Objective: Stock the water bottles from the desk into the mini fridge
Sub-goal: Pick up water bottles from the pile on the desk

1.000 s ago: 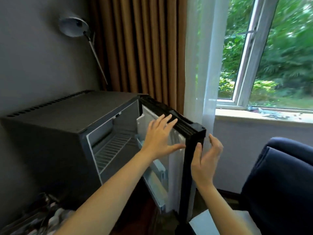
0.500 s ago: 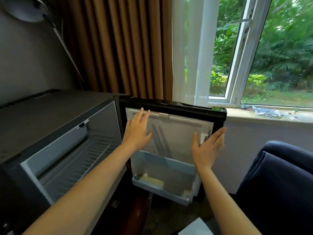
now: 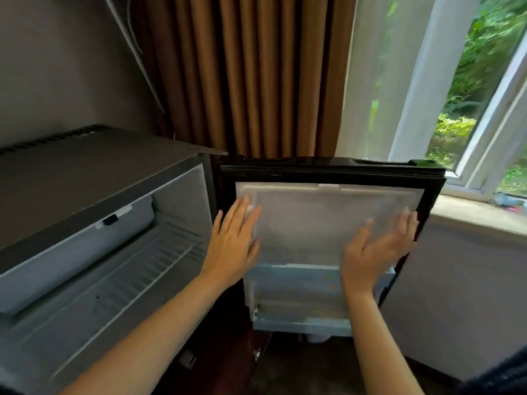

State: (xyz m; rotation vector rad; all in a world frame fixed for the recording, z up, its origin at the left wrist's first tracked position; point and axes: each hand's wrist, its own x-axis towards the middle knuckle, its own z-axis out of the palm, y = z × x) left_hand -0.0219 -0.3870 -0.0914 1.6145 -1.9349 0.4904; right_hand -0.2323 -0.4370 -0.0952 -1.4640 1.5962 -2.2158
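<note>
The dark grey boxy mini fridge (image 3: 85,178) filled the left of the frame, its lower corner cut off and a wire rack (image 3: 137,277) showing inside. Its black-framed, white-lined door (image 3: 308,223) stood swung wide at centre, before brown pleated curtains (image 3: 251,75). The left hand (image 3: 232,243) lay flat on the liner's left edge, grip slack, fingers straight. The right hand (image 3: 373,249), motion-blurred, covered the liner's right side, fingers straight, clasping nothing; whether it touched was unclear. It partly hid the pale blue door bin (image 3: 296,283).
</note>
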